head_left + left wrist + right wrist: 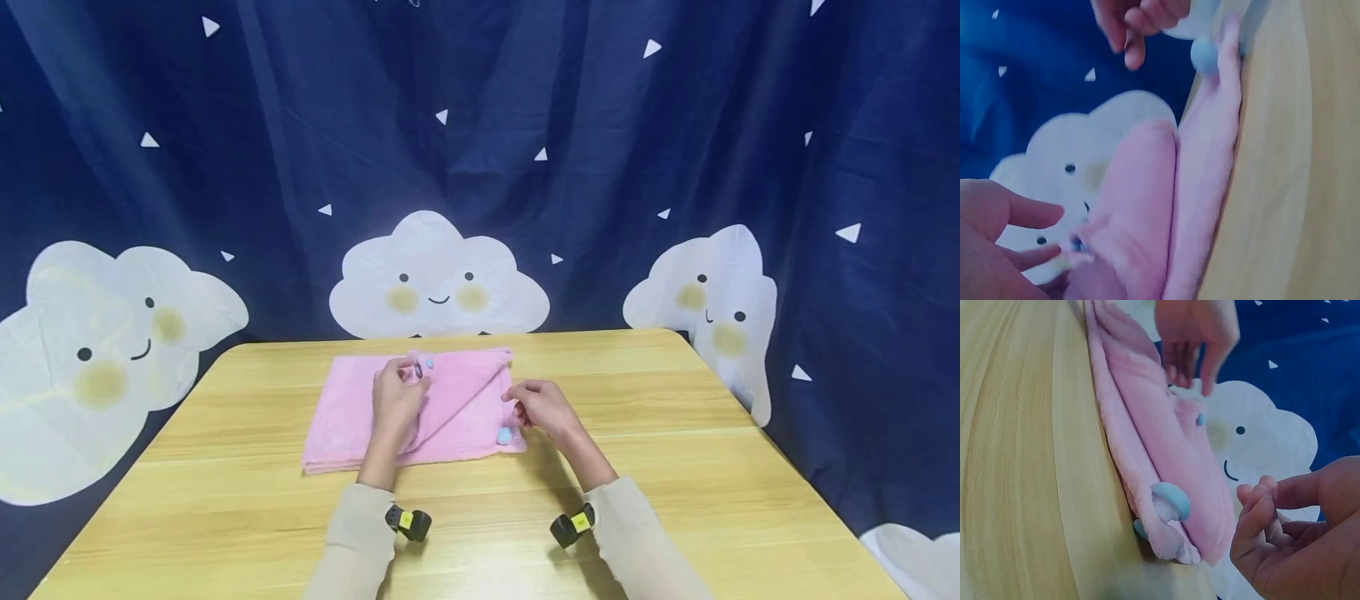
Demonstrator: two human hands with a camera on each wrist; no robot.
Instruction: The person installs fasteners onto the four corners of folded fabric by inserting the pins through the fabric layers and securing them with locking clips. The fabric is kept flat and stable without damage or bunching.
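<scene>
Head view shows us the soft, limp pink towel point(442, 408) near the table's point(225, 517) far edge, left hand point(397, 398) pinching its folded corner, right hand point(542, 407) loosely curled, empty, beside the blue pom-pom point(506, 434) corner, our likeliest hold.

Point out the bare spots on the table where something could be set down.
Bare wood lies left of the pink cloth to the table edge, right of the right hand toward the far corner, and in the near strip between the sleeves. The middle is crowded: the left hand lies on the cloth.
</scene>
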